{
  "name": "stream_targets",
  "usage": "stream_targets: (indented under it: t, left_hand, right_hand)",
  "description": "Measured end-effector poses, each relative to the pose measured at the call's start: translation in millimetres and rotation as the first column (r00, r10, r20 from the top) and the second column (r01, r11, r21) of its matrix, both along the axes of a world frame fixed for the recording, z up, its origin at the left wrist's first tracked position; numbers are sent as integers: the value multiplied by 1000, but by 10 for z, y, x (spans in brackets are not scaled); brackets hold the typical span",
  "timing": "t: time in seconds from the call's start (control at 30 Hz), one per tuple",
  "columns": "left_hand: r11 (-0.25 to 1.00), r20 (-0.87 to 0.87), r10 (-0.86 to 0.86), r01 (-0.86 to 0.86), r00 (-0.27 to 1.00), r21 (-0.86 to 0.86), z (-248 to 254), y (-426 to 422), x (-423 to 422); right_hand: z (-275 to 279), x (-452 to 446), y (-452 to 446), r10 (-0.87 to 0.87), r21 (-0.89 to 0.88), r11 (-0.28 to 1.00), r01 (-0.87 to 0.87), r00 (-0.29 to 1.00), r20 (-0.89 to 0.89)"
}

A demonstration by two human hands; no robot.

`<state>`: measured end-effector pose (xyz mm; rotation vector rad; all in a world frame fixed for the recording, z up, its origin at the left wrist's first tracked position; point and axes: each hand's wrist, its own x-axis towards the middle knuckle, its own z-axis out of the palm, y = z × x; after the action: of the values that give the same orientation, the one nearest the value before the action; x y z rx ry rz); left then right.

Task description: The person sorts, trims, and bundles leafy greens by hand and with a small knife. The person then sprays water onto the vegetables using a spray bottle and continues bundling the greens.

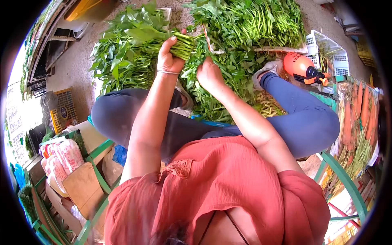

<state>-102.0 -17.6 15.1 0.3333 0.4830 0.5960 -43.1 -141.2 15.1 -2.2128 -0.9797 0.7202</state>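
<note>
My left hand (169, 59) is wrapped round a bunch of green stems (182, 47), whose leaves point left over a leafy pile (118, 61). To its right, my right hand (209, 73) is closed at loose leafy greens (232, 71) between my legs; its fingertips are partly hidden and what they hold cannot be made out. Beyond the hands, a white tray (300, 50) bears a large heap of greens with cut stems (261, 24).
An orange spray bottle (298, 65) stands right of my foot, near a white plastic basket (339, 61). Carrots (359, 110) lie at the far right. A yellow crate (65, 108), cardboard (83, 190) and green metal bars (343, 179) are around my seat.
</note>
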Motion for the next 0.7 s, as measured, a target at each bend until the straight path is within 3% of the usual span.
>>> stream_targets:
  t: [0.13,0.2,0.27,0.3,0.33,0.47,0.5,0.53,0.57,0.6,0.63,0.67,0.7]
  left_hand:
    - [993,-58,-26,33,998,115,-48,-11,11]
    - [993,-54,-17,23,998,118,-75,-1,1]
    - [990,-64,-7,16,998,139,-79,-9,-1]
    - [989,-58,-3,12,998,146,-59,20,7]
    - [991,-15,-23,25,1000,131,-48,10,-7]
    - [983,68,-94,82,993,163,-63,-6,-21]
    - [963,96,-103,75,990,260,-68,-25,-1]
    - [960,85,-156,131,984,246,-28,-21,-9]
    - [958,97,-202,176,975,227,-35,-92,-17]
    - [956,127,-212,179,969,234,54,-83,8]
    - [949,117,-248,217,962,228,59,-83,-5]
    - [927,102,-301,266,948,264,99,-105,6]
    - [924,86,-318,287,944,254,63,-112,-12]
  right_hand:
    - [385,-13,75,87,-25,996,-85,988,130]
    - [217,5,166,3,-103,995,-2,1000,6]
    - [147,101,130,125,-171,973,-152,979,-160]
    - [-212,129,105,240,-290,898,-332,920,-309]
    - [-345,173,19,221,-210,919,-334,877,-426]
    - [-501,242,-166,-98,-431,881,-195,816,-569]
    - [-495,281,-253,-7,-549,778,-307,869,-496]
    - [-168,373,-231,153,-610,686,-396,899,-411]
    - [-273,441,-277,219,-630,717,-298,954,-202]
    - [-330,581,-174,308,-613,759,-217,950,46]
    - [35,698,-104,133,-340,932,-122,991,8]
    - [426,812,-13,-19,-41,999,16,996,-82]
    - [400,825,-6,-8,93,995,26,983,-182]
